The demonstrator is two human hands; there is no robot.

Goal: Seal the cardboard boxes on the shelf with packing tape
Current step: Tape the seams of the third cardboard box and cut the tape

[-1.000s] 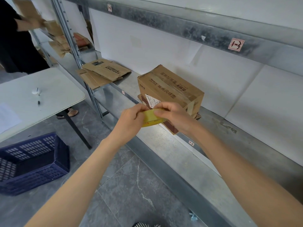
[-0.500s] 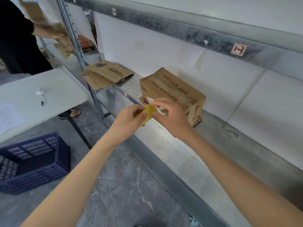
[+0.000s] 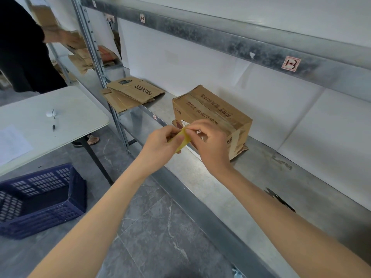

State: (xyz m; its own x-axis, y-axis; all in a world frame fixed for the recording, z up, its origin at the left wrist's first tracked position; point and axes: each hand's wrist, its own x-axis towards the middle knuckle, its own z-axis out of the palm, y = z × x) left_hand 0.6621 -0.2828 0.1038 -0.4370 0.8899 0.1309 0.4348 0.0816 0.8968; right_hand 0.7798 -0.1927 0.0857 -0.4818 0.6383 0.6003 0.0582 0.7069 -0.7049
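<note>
A closed brown cardboard box (image 3: 212, 111) with printed characters and old tape stands on the metal shelf (image 3: 261, 177). In front of its near left corner both my hands meet on a yellowish roll of packing tape (image 3: 183, 139). My left hand (image 3: 160, 145) grips the roll from the left, thumb on its face. My right hand (image 3: 210, 143) pinches at the roll's upper edge with curled fingers. Much of the roll is hidden between the hands.
Flattened cardboard boxes (image 3: 132, 93) lie on the shelf to the left. Black scissors (image 3: 280, 199) lie on the shelf at right. A white table (image 3: 60, 121) and a blue plastic crate (image 3: 40, 199) stand at left. Another person (image 3: 26, 47) handles cardboard at the far shelf.
My hands have turned the tape roll from face-on to nearly edge-on, and my right fingers have shifted to its upper edge. The camera view has moved closer to the shelf.
</note>
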